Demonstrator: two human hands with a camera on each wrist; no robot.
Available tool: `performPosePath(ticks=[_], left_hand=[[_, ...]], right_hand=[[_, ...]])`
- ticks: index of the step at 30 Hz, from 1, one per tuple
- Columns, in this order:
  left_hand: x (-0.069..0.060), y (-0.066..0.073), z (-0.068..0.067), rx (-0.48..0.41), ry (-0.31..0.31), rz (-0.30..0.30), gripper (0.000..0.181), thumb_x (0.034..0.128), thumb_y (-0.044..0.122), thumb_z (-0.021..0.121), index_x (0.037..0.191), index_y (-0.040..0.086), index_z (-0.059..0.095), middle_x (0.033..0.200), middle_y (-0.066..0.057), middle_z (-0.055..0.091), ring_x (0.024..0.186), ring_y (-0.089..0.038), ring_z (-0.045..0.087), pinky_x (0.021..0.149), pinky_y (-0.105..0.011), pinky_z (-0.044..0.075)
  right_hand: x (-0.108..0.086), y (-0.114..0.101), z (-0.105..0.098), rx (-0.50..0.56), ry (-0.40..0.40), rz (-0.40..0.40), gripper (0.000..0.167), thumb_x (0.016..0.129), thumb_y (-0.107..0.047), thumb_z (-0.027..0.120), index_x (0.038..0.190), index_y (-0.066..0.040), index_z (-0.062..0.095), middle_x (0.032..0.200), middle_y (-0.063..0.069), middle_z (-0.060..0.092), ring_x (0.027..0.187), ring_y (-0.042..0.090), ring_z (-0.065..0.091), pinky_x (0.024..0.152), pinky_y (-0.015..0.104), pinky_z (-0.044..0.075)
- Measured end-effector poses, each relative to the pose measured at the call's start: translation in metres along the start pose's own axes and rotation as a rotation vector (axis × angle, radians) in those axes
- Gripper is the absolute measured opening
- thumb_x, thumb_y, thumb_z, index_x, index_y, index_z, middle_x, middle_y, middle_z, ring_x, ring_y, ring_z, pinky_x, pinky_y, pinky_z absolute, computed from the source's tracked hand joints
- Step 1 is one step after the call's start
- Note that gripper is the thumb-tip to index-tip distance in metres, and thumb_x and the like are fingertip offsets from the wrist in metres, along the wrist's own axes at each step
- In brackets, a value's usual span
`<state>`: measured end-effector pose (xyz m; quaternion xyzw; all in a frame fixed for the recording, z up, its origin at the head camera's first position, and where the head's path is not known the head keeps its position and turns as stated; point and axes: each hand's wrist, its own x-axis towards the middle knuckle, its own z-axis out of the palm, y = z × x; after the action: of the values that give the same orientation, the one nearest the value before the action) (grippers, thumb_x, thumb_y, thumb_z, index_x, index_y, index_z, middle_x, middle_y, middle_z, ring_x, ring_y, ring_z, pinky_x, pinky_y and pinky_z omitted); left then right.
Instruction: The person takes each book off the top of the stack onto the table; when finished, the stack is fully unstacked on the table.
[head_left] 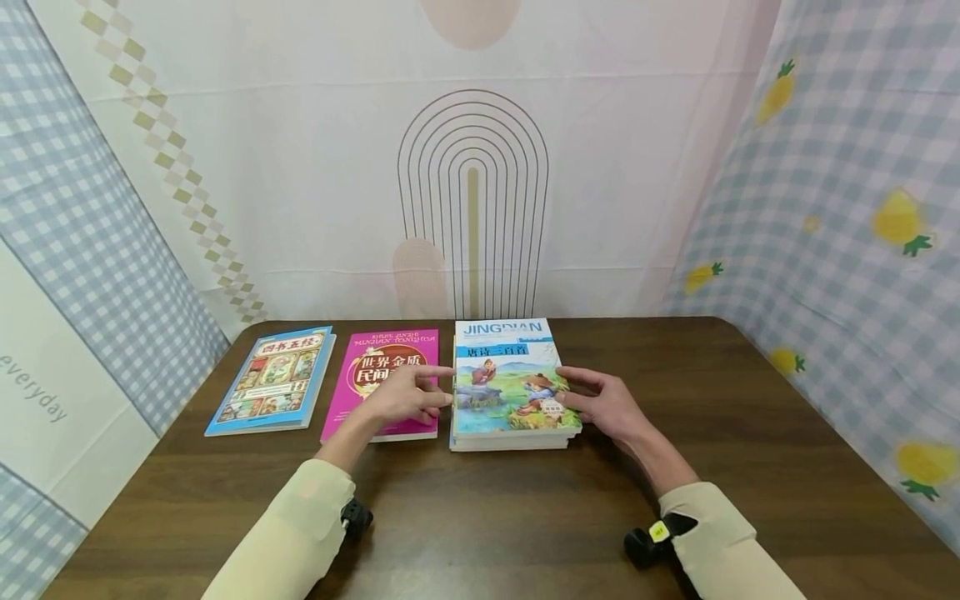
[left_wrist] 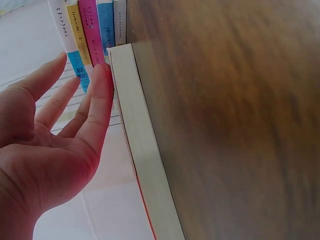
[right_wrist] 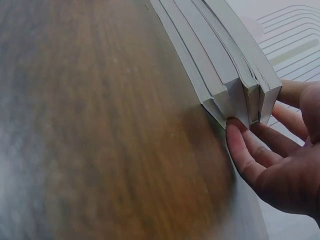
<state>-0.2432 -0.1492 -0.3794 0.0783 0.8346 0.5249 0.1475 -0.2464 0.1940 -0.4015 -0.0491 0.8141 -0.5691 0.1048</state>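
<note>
A stack of books (head_left: 498,421) stands on the table, its top cover (head_left: 487,400) showing a painted landscape and the letters JINGDIAN. Along its left side reach the extended fingers of my left hand (head_left: 405,396), near the several coloured spines (left_wrist: 90,30). That hand hovers over a pink book (head_left: 341,408), whose pale page edge (left_wrist: 140,135) shows in the left wrist view. On the stack's other side, my right hand (head_left: 611,407) touches the uneven page edges (right_wrist: 215,65) with its fingertips (right_wrist: 237,135), without gripping any book.
At the left lies a blue-bordered book (head_left: 273,379) with small pictures on its cover. All the books lie on a dark wooden table (head_left: 510,517). A pale cloth (head_left: 322,183) hangs behind it, with checked cloths (head_left: 862,275) at the sides.
</note>
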Motion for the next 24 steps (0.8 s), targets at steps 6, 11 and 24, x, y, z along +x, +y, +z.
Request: performPosePath(ticks=[6, 11, 24], left_hand=[[0.001, 0.001, 0.001, -0.003, 0.006, -0.003, 0.057, 0.0981, 0.012, 0.074, 0.152, 0.008, 0.057, 0.117, -0.021, 0.067, 0.093, -0.029, 0.073, 0.075, -0.036, 0.067], [0.002, 0.0, 0.003, -0.004, 0.013, -0.011, 0.057, 0.0983, 0.012, 0.074, 0.152, 0.009, 0.057, 0.115, -0.02, 0.067, 0.09, -0.027, 0.073, 0.075, -0.036, 0.067], [0.004, 0.0, 0.008, -0.002, 0.009, -0.019, 0.055, 0.096, 0.01, 0.077, 0.149, 0.008, 0.061, 0.112, -0.017, 0.072, 0.09, -0.027, 0.072, 0.077, -0.036, 0.067]], right_hand=[[0.003, 0.002, -0.004, -0.005, 0.003, 0.028, 0.057, 0.1, -0.031, 0.075, 0.152, -0.015, 0.058, 0.163, 0.019, 0.047, 0.129, 0.032, 0.058, 0.097, 0.039, 0.06], [0.004, 0.003, -0.007, 0.001, -0.002, 0.043, 0.058, 0.099, -0.031, 0.076, 0.152, -0.016, 0.059, 0.163, 0.018, 0.047, 0.123, 0.029, 0.06, 0.092, 0.033, 0.06], [0.001, 0.004, -0.019, 0.011, -0.032, 0.065, 0.061, 0.099, -0.032, 0.077, 0.153, -0.014, 0.057, 0.158, 0.02, 0.049, 0.098, 0.02, 0.063, 0.074, 0.029, 0.058]])
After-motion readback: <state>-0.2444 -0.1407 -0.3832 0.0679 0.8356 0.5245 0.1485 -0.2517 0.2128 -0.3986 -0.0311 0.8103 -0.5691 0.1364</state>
